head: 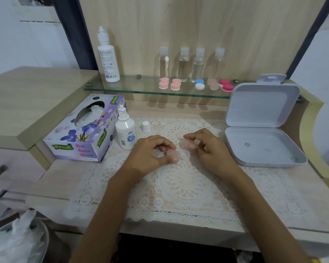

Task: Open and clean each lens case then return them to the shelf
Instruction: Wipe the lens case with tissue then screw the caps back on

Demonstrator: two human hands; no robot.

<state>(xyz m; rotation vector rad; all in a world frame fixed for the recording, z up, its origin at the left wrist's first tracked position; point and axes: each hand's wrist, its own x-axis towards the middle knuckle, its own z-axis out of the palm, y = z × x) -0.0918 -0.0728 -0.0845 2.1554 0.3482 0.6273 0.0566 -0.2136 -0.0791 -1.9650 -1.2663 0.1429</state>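
Observation:
On the lace mat (179,186) my left hand (150,154) pinches a pale pink lens case (176,154) between thumb and fingers. My right hand (207,147) holds a small pink cap (187,144) just off the case, fingers curled around it. One well of the case shows whitish and uncovered. On the glass shelf (133,88) at the back lie several more lens cases: light pink (163,83), salmon (176,84), blue and white (199,84), beige (213,84) and magenta (226,85).
A solution bottle (125,130) stands uncapped left of my hands, its white cap (146,126) beside it. A tissue box (87,128) sits further left. An open grey plastic box (262,130) lies at the right. A tall white bottle (107,57) and several clear bottles (191,63) stand on the shelf.

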